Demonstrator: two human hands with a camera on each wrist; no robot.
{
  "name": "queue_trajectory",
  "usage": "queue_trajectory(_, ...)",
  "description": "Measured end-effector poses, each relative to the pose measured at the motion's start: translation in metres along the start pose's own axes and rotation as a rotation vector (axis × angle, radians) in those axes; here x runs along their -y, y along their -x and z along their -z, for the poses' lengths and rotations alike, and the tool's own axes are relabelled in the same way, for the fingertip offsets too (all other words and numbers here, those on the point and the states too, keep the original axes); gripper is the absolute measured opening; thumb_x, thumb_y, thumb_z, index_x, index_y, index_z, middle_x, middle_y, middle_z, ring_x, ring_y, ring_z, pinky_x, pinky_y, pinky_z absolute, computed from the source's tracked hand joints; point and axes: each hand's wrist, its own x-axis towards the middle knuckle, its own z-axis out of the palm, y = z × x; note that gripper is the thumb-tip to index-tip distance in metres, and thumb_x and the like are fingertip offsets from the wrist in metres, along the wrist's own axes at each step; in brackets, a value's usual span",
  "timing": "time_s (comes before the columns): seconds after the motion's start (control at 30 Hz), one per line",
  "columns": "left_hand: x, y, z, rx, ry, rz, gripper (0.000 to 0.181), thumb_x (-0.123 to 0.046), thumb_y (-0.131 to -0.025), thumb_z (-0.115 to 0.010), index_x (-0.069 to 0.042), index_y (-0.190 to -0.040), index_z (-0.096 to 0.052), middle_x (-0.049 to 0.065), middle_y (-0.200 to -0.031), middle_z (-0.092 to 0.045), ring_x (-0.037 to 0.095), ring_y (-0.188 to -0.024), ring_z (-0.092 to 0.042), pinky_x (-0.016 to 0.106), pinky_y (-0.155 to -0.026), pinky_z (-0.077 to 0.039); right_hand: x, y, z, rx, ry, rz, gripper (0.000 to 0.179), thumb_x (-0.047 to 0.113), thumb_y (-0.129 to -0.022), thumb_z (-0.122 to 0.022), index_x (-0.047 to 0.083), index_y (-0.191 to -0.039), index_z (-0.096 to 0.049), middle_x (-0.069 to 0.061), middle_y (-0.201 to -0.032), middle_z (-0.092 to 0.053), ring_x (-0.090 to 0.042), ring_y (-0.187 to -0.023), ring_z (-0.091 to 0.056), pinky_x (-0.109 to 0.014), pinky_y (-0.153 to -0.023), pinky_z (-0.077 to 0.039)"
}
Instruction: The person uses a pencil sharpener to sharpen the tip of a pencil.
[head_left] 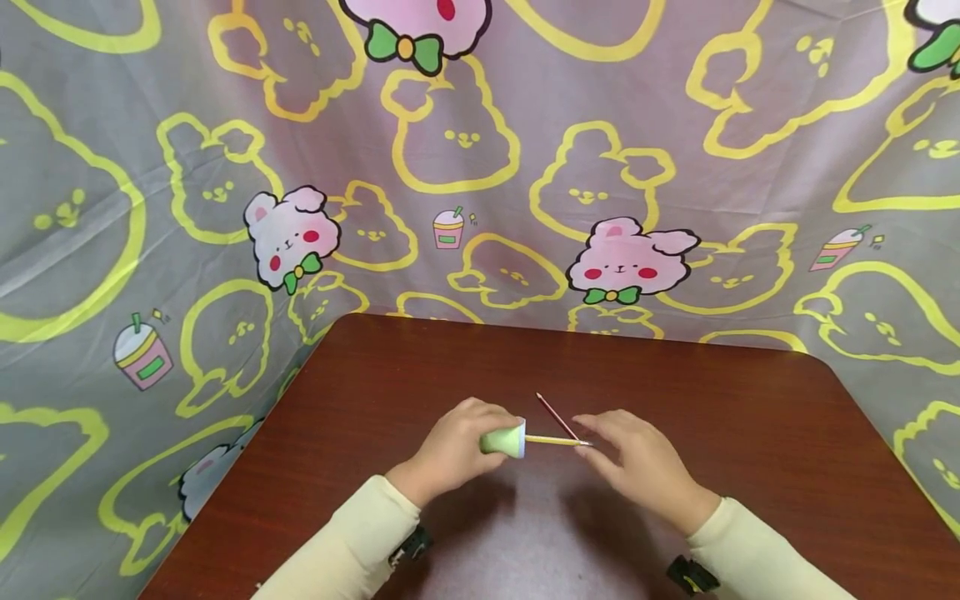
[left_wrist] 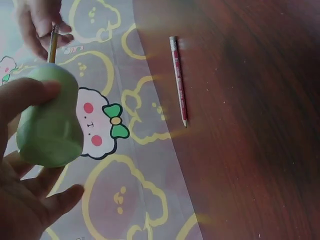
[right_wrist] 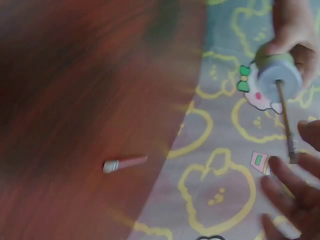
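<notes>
My left hand (head_left: 450,446) grips a green pencil sharpener (head_left: 501,442), fingers and thumb around its rounded body (left_wrist: 52,122). A yellow pencil (head_left: 551,440) sticks out of the hole in the sharpener's pale end face (right_wrist: 280,80), pointing right. Around that pencil's free end, my right hand (head_left: 648,467) hovers with thumb and fingers spread apart. The right wrist view shows gaps between these fingers (right_wrist: 280,172) and the pencil's metal-capped end. A red pencil (head_left: 555,414) lies on the table behind both hands. Its sharpened tip shows in the left wrist view.
The dark reddish-brown wooden table (head_left: 675,383) extends around the hands. Grey fabric (head_left: 517,192) printed with yellow outlines and pink rabbits hangs behind it and along the sides. Dark straps with small devices (head_left: 411,546) are on both wrists.
</notes>
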Motion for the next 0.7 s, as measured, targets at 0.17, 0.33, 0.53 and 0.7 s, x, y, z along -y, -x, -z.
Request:
queue_trajectory(0.17, 0.000, -0.001, 0.003, 0.039, 0.161, 0.069, 0.045, -0.008, -0.067, -0.082, -0.009, -0.111, -0.072, 0.002, -0.102, -0.072, 0.018, -0.092, -0.062, 0.027, -0.082, -0.049, -0.002, 0.000, -0.007, -0.289, 0.247, 0.410, 0.040, 0.032, -0.103, -0.041, 0.007, -0.095, -0.071, 0.002, -0.081, -0.065, -0.016, -0.072, -0.059, -0.036, -0.067, -0.048)
queue_trajectory(0.33, -0.001, -0.001, 0.003, 0.062, 0.179, 0.069, 0.044, -0.008, -0.068, -0.082, -0.009, -0.112, -0.072, 0.002, -0.103, -0.071, 0.018, -0.093, -0.062, 0.026, -0.082, -0.048, 0.001, -0.001, -0.012, -0.369, 0.234, 0.451, 0.036, 0.025, -0.103, -0.044, 0.007, -0.085, -0.070, 0.003, -0.073, -0.063, -0.014, -0.063, -0.056, -0.032, -0.058, -0.046)
queue_trajectory(0.53, -0.004, 0.000, 0.002, 0.003, 0.000, -0.073, 0.044, -0.005, -0.066, -0.081, -0.013, -0.109, -0.075, 0.000, -0.102, -0.070, 0.016, -0.095, -0.059, 0.027, -0.082, -0.049, 0.009, 0.001, -0.004, 0.115, -0.275, -0.075, 0.012, 0.016, -0.088, -0.068, 0.006, -0.084, -0.073, 0.006, -0.066, -0.063, -0.005, -0.060, -0.055, -0.025, -0.053, -0.046)
queue_trajectory(0.7, -0.004, 0.000, -0.002, -0.017, -0.070, -0.131, 0.045, -0.006, -0.065, -0.082, -0.014, -0.108, -0.075, 0.000, -0.103, -0.070, 0.017, -0.096, -0.060, 0.029, -0.083, -0.050, 0.008, -0.005, 0.007, 0.370, -0.675, -0.535, 0.016, 0.010, -0.087, -0.066, -0.006, -0.089, -0.070, -0.001, -0.063, -0.056, -0.009, -0.057, -0.051, -0.024, -0.053, -0.045)
